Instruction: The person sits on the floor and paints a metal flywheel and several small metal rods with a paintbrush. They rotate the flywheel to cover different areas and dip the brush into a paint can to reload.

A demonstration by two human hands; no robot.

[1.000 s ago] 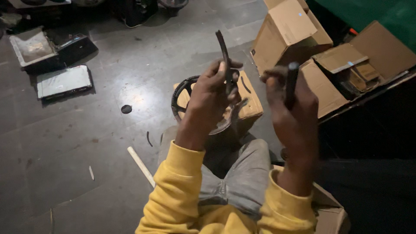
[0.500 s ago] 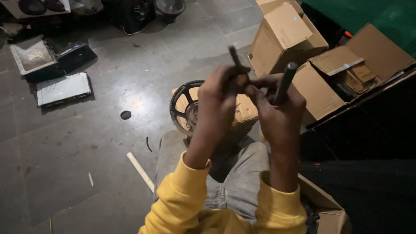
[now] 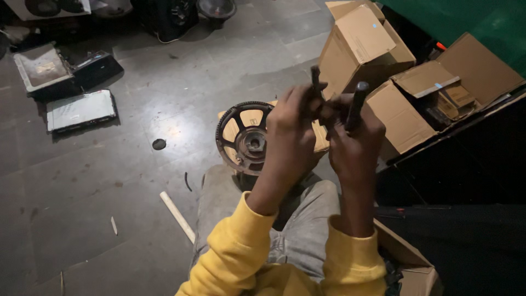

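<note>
Both my hands are raised close together above my lap, in yellow sleeves. My left hand [image 3: 293, 137] grips a thin dark metal tool [image 3: 315, 82] whose end sticks up above the fingers. My right hand [image 3: 356, 145] holds a thicker dark cylindrical handle [image 3: 357, 104], also pointing up. The two hands touch near the fingertips, and what lies between them is hidden. Below and behind the hands a toothed metal wheel with spokes [image 3: 241, 137] rests on a small cardboard box on the floor in front of my knees.
Open cardboard boxes [image 3: 372, 46] with parts inside stand at the right. A flat silver device [image 3: 79, 109] and a dark tray [image 3: 44, 71] lie on the grey floor at the left. A pale stick [image 3: 176, 215] and a small dark disc [image 3: 159, 144] lie near my leg.
My hands have come together from apart; the thin tool and the thick handle now stand side by side. The view has shifted slightly.
</note>
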